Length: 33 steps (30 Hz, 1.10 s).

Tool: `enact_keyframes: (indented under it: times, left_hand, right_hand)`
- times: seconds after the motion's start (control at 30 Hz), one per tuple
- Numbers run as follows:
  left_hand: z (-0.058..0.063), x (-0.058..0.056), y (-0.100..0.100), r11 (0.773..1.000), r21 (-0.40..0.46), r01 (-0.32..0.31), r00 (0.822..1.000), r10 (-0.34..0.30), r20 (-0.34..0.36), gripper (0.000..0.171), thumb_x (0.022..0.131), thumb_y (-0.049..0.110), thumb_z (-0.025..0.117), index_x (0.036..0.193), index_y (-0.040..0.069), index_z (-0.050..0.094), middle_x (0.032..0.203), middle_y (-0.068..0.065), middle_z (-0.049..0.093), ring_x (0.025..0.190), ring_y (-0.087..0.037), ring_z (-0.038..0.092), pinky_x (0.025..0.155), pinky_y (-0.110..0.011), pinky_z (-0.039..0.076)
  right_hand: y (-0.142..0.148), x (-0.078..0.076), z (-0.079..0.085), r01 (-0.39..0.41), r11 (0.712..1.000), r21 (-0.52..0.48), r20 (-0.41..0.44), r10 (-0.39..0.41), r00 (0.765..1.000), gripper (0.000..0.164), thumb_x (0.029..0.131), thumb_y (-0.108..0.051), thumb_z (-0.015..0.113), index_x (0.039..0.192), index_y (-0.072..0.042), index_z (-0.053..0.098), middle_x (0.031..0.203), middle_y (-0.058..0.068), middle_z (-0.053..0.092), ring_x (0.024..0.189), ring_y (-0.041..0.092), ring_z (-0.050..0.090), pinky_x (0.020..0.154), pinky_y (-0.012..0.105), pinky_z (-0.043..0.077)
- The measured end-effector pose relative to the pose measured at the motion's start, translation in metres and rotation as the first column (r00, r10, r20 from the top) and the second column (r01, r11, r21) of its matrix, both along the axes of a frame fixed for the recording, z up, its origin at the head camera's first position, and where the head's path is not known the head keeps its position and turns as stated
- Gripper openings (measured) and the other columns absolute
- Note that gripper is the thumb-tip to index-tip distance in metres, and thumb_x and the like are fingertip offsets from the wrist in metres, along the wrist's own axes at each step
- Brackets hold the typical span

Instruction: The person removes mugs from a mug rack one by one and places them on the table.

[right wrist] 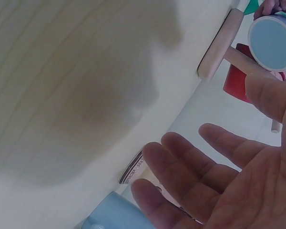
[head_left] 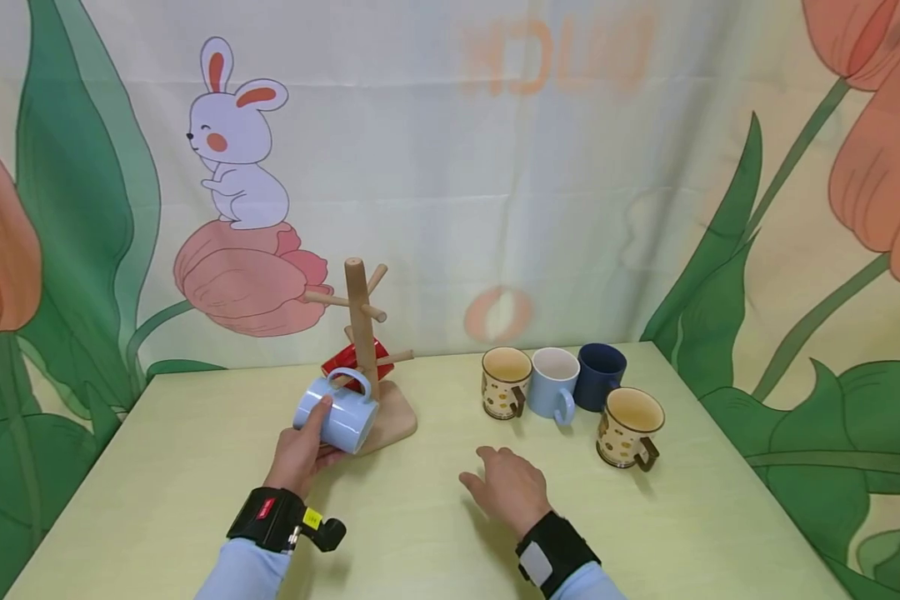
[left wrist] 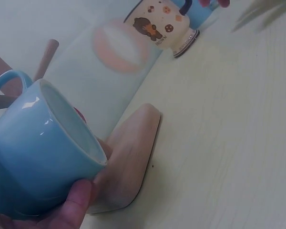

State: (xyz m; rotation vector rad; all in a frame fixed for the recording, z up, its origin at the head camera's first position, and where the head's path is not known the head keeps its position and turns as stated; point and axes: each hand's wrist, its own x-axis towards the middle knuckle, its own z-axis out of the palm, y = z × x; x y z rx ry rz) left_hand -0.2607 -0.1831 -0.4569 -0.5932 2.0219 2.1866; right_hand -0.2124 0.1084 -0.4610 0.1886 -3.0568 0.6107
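My left hand grips a light blue mug that lies on its side, thumb over the body, handle up. A peg of the wooden mug rack passes into the handle's loop in the left wrist view, where the mug fills the left side. Behind the post, a red mug hangs tilted on the rack. My right hand hovers over the table, fingers spread and holding nothing. Nearest to it is a cream patterned mug, beyond its fingertips.
Right of that cream mug stand a second light blue mug, a dark blue mug and another cream patterned mug nearer the front. The pale table ends at a printed curtain behind.
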Motion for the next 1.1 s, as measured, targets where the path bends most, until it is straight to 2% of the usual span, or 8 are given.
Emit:
enact_keyframes:
  times: [0.1,0.3,0.47,0.67,0.87,1.1]
  left_hand:
    - [0.003,0.003,-0.001,1.0,0.003,0.001,1.0,-0.001,-0.011,0.106,0.088,0.069,0.056,0.151,-0.008,0.018,0.139,-0.032,0.043,0.104,-0.03,0.062,0.093,-0.04,0.053]
    - [0.006,0.013,-0.004,1.0,0.026,-0.005,0.999,0.006,-0.04,0.105,0.089,0.066,0.057,0.152,-0.007,0.015,0.142,-0.031,0.039,0.107,-0.03,0.063,0.092,-0.04,0.053]
    - [0.008,0.022,-0.005,1.0,0.004,0.011,0.998,-0.011,-0.056,0.106,0.089,0.068,0.056,0.154,-0.003,0.013,0.145,-0.03,0.036,0.114,-0.035,0.059,0.094,-0.04,0.051]
    - [0.009,0.033,-0.003,0.999,-0.04,0.031,0.997,-0.033,-0.064,0.107,0.088,0.069,0.056,0.156,-0.001,0.012,0.147,-0.029,0.034,0.121,-0.04,0.053,0.097,-0.043,0.049]
    - [0.012,0.043,0.002,0.993,-0.109,0.04,0.993,-0.052,-0.109,0.105,0.09,0.061,0.063,0.152,-0.007,0.012,0.146,-0.032,0.031,0.124,-0.048,0.048,0.099,-0.051,0.045]
    - [0.009,0.045,0.009,0.977,-0.2,0.076,0.983,-0.106,-0.147,0.103,0.088,0.053,0.07,0.15,-0.006,0.013,0.147,-0.031,0.028,0.129,-0.049,0.042,0.098,-0.053,0.046]
  right_hand:
    - [0.0,0.0,0.0,-0.002,1.0,0.007,0.002,0.002,1.0,0.048,0.091,-0.041,0.069,0.123,-0.006,0.066,0.11,0.015,0.067,0.1,0.034,0.065,0.078,0.052,0.053]
    - [0.0,0.0,0.0,-0.004,1.0,0.001,0.002,0.004,1.0,0.048,0.092,-0.041,0.069,0.123,-0.005,0.066,0.11,0.016,0.067,0.101,0.034,0.065,0.079,0.052,0.052]
    - [0.001,0.001,0.002,0.0,1.0,-0.005,-0.001,0.0,1.0,0.047,0.091,-0.04,0.069,0.123,-0.005,0.066,0.11,0.015,0.067,0.101,0.034,0.064,0.08,0.051,0.052]
    - [0.0,0.002,0.004,-0.004,1.0,-0.008,0.0,0.004,1.0,0.046,0.091,-0.04,0.069,0.122,-0.005,0.066,0.11,0.015,0.067,0.101,0.034,0.065,0.08,0.051,0.052]
    - [0.001,0.001,0.005,-0.003,1.0,-0.006,-0.001,0.003,1.0,0.047,0.092,-0.04,0.069,0.123,-0.006,0.066,0.109,0.015,0.068,0.101,0.033,0.065,0.08,0.051,0.052]
    - [0.002,0.0,0.007,-0.015,1.0,-0.015,0.023,0.015,1.0,0.048,0.092,-0.042,0.067,0.125,-0.006,0.066,0.112,0.014,0.068,0.105,0.033,0.064,0.083,0.051,0.052]
